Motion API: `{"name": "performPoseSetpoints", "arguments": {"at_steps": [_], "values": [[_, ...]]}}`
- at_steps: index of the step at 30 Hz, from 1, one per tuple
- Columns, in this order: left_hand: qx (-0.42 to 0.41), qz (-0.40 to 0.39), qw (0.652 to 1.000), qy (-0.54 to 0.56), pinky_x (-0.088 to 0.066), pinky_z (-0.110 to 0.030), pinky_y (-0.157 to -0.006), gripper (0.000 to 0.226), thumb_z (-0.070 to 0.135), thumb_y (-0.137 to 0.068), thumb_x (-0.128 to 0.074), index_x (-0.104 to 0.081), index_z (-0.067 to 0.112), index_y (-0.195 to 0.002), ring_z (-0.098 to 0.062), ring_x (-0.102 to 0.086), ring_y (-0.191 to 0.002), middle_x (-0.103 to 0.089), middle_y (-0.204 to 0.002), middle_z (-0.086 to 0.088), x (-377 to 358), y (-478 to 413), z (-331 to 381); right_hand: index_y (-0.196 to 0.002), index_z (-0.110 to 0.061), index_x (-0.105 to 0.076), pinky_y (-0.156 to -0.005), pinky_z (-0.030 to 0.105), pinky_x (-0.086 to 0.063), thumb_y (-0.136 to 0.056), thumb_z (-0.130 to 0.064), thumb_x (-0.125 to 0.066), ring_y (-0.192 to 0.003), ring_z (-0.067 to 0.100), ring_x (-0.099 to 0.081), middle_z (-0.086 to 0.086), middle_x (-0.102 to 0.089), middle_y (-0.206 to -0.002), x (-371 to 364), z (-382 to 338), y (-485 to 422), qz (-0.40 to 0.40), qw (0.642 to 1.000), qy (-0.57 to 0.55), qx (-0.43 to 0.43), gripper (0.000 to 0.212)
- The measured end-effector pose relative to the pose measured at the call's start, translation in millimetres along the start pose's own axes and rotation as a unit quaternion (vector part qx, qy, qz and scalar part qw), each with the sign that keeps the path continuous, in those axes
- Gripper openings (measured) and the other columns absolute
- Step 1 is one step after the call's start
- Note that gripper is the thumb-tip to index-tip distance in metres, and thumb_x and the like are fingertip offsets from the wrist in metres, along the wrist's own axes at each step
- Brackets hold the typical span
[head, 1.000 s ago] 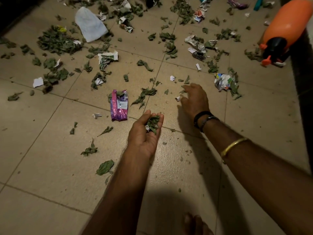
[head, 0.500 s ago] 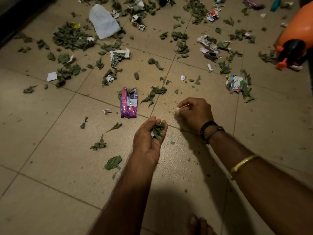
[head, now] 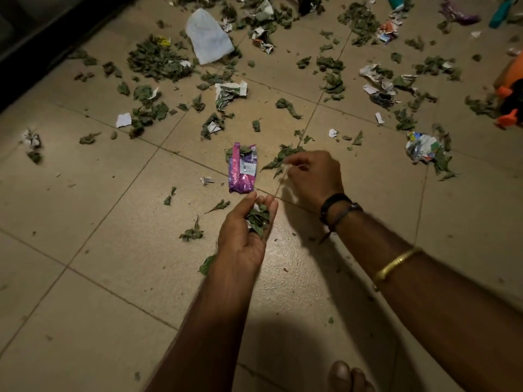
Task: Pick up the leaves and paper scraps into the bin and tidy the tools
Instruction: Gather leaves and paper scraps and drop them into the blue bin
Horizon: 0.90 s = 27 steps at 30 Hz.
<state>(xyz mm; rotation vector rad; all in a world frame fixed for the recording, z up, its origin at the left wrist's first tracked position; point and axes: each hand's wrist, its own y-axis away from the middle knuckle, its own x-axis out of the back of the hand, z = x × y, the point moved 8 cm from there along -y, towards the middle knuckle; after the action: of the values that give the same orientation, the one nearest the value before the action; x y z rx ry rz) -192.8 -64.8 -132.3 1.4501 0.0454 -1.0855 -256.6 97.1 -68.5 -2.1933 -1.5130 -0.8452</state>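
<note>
My left hand is cupped palm up above the tiled floor and holds a clump of green leaves. My right hand hovers just beyond it, fingers curled and blurred; whether it pinches a scrap I cannot tell. Under its fingertips lies a green leaf sprig. A purple wrapper lies flat to the left of the right hand. Loose leaves and paper scraps cover the floor farther out, with a dense leaf pile at the back left. No bin is in view.
A white plastic bag lies at the back. A crumpled printed paper sits to the right. An orange and black sprayer is at the right edge. A dark threshold runs along the upper left. My toes show at the bottom.
My right hand lifted from the floor and moved left toward the leaf sprig beside the purple wrapper. My left hand kept holding its leaves. The view shifted left.
</note>
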Motion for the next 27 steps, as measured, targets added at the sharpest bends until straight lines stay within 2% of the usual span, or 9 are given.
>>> {"name": "performPoseSetpoints", "arguments": {"at_steps": [4, 8, 11, 13, 15, 18, 19, 22, 27], "values": [[-0.015, 0.007, 1.0, -0.004, -0.06, -0.045, -0.079, 0.012, 0.001, -0.092, -0.063, -0.064, -0.005, -0.103, -0.028, -0.072, -0.087, -0.069, -0.091, -0.018, 6, -1, 13, -0.135, -0.021, -0.062, -0.108, 0.038, -0.039, -0.093, -0.018, -0.063, -0.129, 0.03, -0.048, 0.01, -0.056, -0.138, -40, 5, -41, -0.045, 0.979, 0.185, 0.072, 0.042], [-0.035, 0.011, 0.999, -0.017, -0.062, -0.042, -0.079, 0.03, 0.002, -0.092, -0.064, -0.061, -0.001, -0.121, -0.026, -0.073, -0.086, -0.07, -0.094, -0.019, 14, -4, 23, -0.104, -0.021, -0.075, -0.086, 0.039, -0.053, -0.098, -0.024, -0.056, -0.102, 0.029, -0.057, 0.007, -0.066, -0.1, -70, 0, -31, -0.064, 0.927, 0.328, 0.172, 0.02], [-0.05, 0.008, 0.998, -0.026, -0.061, -0.039, -0.081, 0.039, 0.004, -0.092, -0.065, -0.058, -0.002, -0.13, -0.025, -0.072, -0.087, -0.07, -0.1, -0.019, 18, -8, 30, -0.098, -0.017, -0.076, -0.08, 0.039, -0.056, -0.097, -0.02, -0.06, -0.094, 0.027, -0.061, 0.008, -0.068, -0.096, -64, 2, -19, -0.051, 0.926, 0.335, 0.166, 0.016], [-0.054, -0.002, 0.998, -0.038, -0.059, -0.039, -0.086, 0.042, 0.006, -0.092, -0.064, -0.057, -0.002, -0.133, -0.025, -0.071, -0.089, -0.068, -0.108, -0.02, 17, -8, 33, -0.096, -0.019, -0.078, -0.08, 0.031, -0.056, -0.093, -0.013, -0.065, -0.09, 0.02, -0.066, 0.004, -0.072, -0.094, -55, 6, -15, -0.07, 0.947, 0.289, 0.12, 0.014], [-0.062, -0.014, 0.997, -0.036, -0.055, -0.039, -0.094, 0.042, 0.003, -0.092, -0.062, -0.056, -0.003, -0.133, -0.025, -0.07, -0.088, -0.067, -0.11, -0.02, 15, -8, 34, -0.095, -0.016, -0.078, -0.07, 0.014, -0.053, -0.088, -0.005, -0.071, -0.082, 0.011, -0.068, 0.0, -0.074, -0.09, -42, 4, -3, -0.094, 0.99, 0.099, 0.027, 0.014], [-0.062, -0.044, 0.997, -0.026, -0.045, -0.049, -0.107, 0.042, 0.003, -0.092, -0.061, -0.055, -0.006, -0.133, -0.035, -0.066, -0.108, -0.063, -0.125, -0.026, 10, -10, 31, -0.1, 0.006, -0.069, -0.056, 0.017, -0.054, -0.086, 0.012, -0.065, -0.068, 0.012, -0.069, 0.013, -0.07, -0.088, -42, -11, 39, -0.174, 0.94, -0.272, -0.112, 0.016], [-0.056, -0.052, 0.997, -0.025, -0.042, -0.052, -0.11, 0.042, 0.005, -0.092, -0.062, -0.056, -0.005, -0.133, -0.038, -0.061, -0.118, -0.06, -0.13, -0.029, 8, -9, 28, -0.1, 0.008, -0.067, -0.057, 0.022, -0.057, -0.085, 0.014, -0.065, -0.067, 0.014, -0.069, 0.016, -0.068, -0.088, -44, -19, 49, -0.192, 0.93, -0.297, -0.105, 0.016], [-0.049, -0.048, 0.997, -0.019, -0.042, -0.047, -0.111, 0.042, 0.004, -0.092, -0.063, -0.056, -0.003, -0.133, -0.038, -0.057, -0.126, -0.059, -0.132, -0.029, 7, -8, 22, -0.086, -0.011, -0.068, -0.073, 0.041, -0.063, -0.079, 0.004, -0.076, -0.077, 0.018, -0.073, 0.006, -0.074, -0.084, -46, -29, 54, -0.16, 0.974, -0.161, -0.006, 0.019], [-0.067, -0.008, 0.998, -0.002, -0.05, -0.045, -0.103, 0.038, 0.006, -0.095, -0.06, -0.055, -0.006, -0.131, -0.034, -0.067, -0.11, -0.065, -0.12, -0.027, 18, -5, 37, -0.09, -0.014, -0.067, -0.079, 0.043, -0.062, -0.083, -0.006, -0.074, -0.082, 0.023, -0.073, 0.007, -0.075, -0.086, -60, -47, 47, -0.221, 0.957, -0.188, 0.02, 0.013]]}}
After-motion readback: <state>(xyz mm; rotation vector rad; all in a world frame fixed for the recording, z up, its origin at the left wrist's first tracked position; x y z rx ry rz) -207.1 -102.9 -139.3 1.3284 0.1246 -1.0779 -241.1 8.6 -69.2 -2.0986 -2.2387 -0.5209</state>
